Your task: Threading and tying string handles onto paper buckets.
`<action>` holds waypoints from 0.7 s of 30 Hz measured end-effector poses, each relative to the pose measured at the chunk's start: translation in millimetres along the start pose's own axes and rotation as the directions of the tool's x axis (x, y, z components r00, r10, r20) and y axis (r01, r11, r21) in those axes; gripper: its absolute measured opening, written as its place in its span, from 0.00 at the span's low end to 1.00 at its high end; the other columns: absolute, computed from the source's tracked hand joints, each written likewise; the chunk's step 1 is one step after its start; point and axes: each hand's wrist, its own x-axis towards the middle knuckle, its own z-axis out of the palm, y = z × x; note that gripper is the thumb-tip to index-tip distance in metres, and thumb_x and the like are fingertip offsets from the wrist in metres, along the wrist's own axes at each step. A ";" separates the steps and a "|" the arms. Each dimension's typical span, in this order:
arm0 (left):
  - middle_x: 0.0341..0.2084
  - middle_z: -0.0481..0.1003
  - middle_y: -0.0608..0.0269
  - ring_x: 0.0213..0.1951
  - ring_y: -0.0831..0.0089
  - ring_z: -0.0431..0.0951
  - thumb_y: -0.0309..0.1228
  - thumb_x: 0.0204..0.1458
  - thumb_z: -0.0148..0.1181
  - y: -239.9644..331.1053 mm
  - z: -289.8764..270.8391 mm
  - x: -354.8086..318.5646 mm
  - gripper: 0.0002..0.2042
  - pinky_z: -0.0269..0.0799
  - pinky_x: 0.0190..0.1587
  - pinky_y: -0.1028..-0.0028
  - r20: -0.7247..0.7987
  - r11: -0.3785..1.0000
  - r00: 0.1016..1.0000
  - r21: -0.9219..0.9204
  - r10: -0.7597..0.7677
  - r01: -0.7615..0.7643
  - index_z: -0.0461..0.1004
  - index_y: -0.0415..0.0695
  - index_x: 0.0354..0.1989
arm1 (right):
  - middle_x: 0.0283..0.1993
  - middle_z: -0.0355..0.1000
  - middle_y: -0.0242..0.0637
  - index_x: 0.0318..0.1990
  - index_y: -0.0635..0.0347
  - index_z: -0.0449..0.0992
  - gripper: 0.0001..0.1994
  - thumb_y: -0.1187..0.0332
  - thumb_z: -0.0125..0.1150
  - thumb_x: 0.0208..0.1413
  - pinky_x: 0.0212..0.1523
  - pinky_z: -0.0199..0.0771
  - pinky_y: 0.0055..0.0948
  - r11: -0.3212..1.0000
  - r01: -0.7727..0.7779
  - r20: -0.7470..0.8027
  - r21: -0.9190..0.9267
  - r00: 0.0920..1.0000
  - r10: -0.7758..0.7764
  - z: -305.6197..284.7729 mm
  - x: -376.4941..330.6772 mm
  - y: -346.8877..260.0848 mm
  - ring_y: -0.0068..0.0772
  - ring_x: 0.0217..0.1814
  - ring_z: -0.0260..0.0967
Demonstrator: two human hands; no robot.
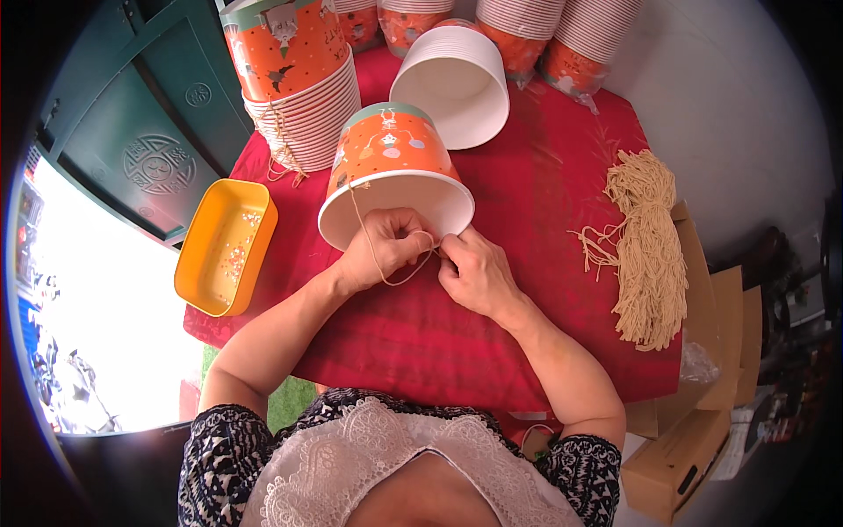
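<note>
Both hands pinch one length of tan string (386,263) at the rim of an orange paper bucket (395,171) lying on its side just above the frame's centre: the left hand (384,248) has a narrow grip, fingers curled around the string where it loops down from the bucket's wall, and the right hand (474,272) nips the string's other end between fingertips right at the bucket's white rim, the two hands almost touching. Bucket and hands rest on a table (527,316) covered in red cloth, which fills the middle of the frame; grey floor shows at the upper right and a dark green panelled door at the upper left, with bright daylight at the far left. Behind the bucket, toward the top, a plain white bucket (452,83) lies mouth-up and tilted, close against it. A tall stack of orange buckets (299,88) leans at the upper left with string hanging from it, and more stacks of buckets (527,31) line the top edge. A yellow tray (224,246) overhangs the table's left edge, holding small specks. A thick bundle of tan strings (645,246) lies along the right edge of the cloth, partly over cardboard boxes (694,422) at the lower right. Open red cloth lies below the hands and between the right hand and the bundle; the upper part of the table is crowded.
</note>
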 end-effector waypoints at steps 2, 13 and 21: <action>0.21 0.72 0.69 0.23 0.84 0.67 0.28 0.55 0.60 12.3 -0.9 -0.8 0.07 0.64 0.25 0.81 0.106 0.975 0.985 -0.159 -0.139 0.155 0.73 0.39 0.26 | 0.35 0.69 0.48 0.32 0.66 0.71 0.07 0.78 0.59 0.42 0.32 0.76 0.46 1.000 -0.018 0.010 0.011 1.000 0.018 -0.7 0.8 -0.7 0.51 0.36 0.72; 0.23 0.78 0.54 0.26 0.71 0.76 0.29 0.55 0.61 2.4 11.0 6.5 0.09 0.73 0.31 0.69 -0.017 0.966 0.999 0.256 0.033 -0.028 0.77 0.33 0.32 | 0.35 0.69 0.48 0.30 0.65 0.70 0.06 0.79 0.58 0.41 0.31 0.74 0.47 0.997 -0.038 -0.010 0.064 0.999 0.039 -0.7 2.5 -0.7 0.51 0.34 0.71; 0.27 0.78 0.59 0.31 0.73 0.77 0.21 0.49 0.62 -9.3 9.2 5.0 0.04 0.73 0.34 0.73 0.087 0.913 0.987 0.376 0.138 -0.160 0.76 0.36 0.33 | 0.35 0.69 0.47 0.28 0.65 0.70 0.03 0.78 0.58 0.45 0.32 0.72 0.46 0.977 -0.133 -0.003 0.167 0.991 0.136 -2.7 2.5 4.0 0.51 0.33 0.71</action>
